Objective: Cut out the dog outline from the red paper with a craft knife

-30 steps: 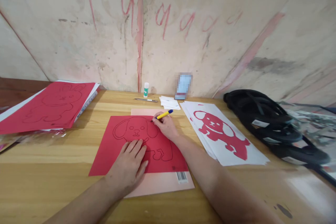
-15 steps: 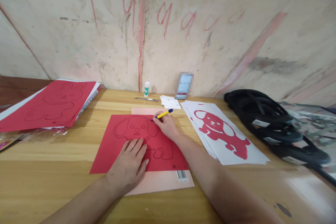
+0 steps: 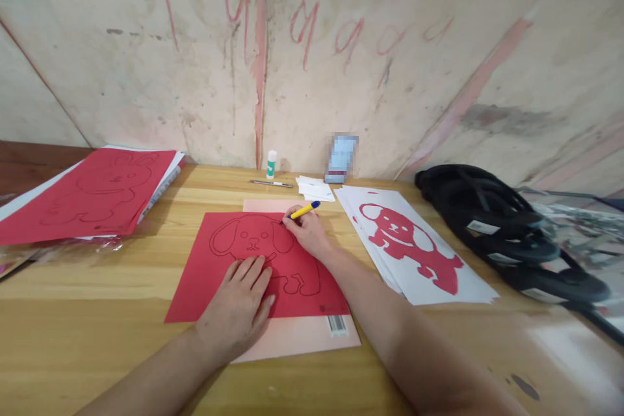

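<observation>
A red sheet of paper (image 3: 190, 279) with a black outline of a floppy-eared dog lies on a pink pad (image 3: 292, 338) with a barcode. Flat on the sheet's lower middle rests my left hand (image 3: 238, 305), fingers extended over part of the dog's body. My right hand (image 3: 308, 233) pinches a slim yellow pen-shaped tool (image 3: 303, 210) with a blue end, slanting up to the right. Its lower tip meets the paper by the top of the dog's right ear; whether it is a pen or a blade is too small to tell.
Left lies a stack topped by a red sheet (image 3: 97, 188) with an animal outline. A glue stick (image 3: 271, 166), a thin pen (image 3: 271, 183), white paper slips (image 3: 314, 188) and a blurred phone (image 3: 341, 157) are by the wall. Right are a red dog cutout (image 3: 397, 229) on white paper and black headgear (image 3: 468, 208).
</observation>
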`<state>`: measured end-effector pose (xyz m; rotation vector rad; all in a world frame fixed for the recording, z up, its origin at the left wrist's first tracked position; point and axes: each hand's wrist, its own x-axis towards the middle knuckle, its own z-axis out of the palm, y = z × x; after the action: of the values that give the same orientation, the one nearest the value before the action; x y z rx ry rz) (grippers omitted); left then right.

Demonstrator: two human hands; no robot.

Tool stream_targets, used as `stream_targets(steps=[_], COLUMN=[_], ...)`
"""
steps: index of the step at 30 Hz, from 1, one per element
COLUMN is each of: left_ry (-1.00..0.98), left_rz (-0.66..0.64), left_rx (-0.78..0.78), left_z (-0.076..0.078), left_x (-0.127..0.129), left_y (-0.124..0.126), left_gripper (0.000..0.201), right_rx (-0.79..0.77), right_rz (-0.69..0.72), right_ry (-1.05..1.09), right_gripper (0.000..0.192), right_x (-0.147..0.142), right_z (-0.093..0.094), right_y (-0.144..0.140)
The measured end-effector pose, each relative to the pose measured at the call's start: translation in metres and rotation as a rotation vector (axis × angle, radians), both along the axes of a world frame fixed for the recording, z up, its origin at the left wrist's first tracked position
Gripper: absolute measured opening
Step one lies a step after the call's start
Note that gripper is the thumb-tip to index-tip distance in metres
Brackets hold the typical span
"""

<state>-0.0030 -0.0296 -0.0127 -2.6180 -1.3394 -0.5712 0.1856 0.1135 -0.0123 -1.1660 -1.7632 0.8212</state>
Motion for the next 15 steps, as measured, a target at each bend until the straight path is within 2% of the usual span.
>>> stream_targets(steps=[15], left_ry=[0.002], left_rz=[0.01], left_rx=[-0.001], left_z=[0.0016], left_x=[0.0004], left_y=[-0.0003], left_gripper=[0.038], right_rx=[0.02], right_rz=[-0.017], right_ry=[-0.022], right_gripper=[0.017], right_x=[0.0006], right_z=[0.0017], right_y=[-0.0021])
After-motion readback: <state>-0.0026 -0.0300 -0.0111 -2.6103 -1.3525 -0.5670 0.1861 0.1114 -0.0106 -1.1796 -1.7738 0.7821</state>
